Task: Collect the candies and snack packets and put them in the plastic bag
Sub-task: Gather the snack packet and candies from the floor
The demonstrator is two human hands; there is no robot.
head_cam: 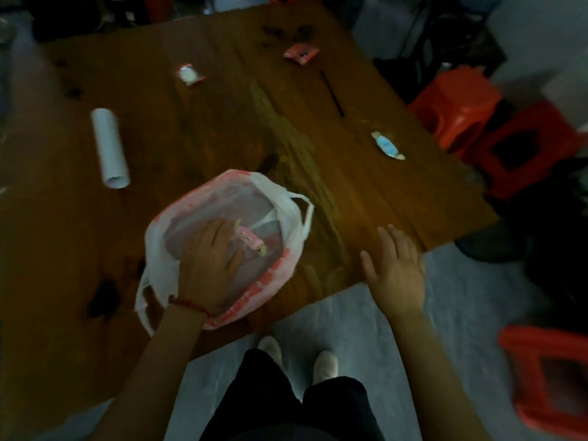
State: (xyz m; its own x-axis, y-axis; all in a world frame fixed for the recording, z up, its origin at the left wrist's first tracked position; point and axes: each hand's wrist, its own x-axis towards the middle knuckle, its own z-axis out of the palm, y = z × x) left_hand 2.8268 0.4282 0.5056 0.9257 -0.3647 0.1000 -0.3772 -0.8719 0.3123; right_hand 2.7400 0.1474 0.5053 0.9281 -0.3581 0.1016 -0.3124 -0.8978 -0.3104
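A white and pink plastic bag [286, 214] lies open on the wooden table [222, 122] near its front edge. My left hand [210, 259] reaches down inside the bag, and a pink wrapped candy [249, 240] sits at its fingertips; whether the fingers still grip it I cannot tell. My right hand [396, 265] hovers open over the table's front right edge, holding nothing. A blue wrapped candy [386, 145] lies on the right side of the table. A red and white snack packet [189, 74] and a pink snack packet [300, 53] lie at the far side.
A white roll [109, 148] lies on the left of the table. Red plastic stools [458, 103] stand right of the table, another stool [547, 377] at the lower right. My shoes [324, 366] stand on the grey floor below the table edge.
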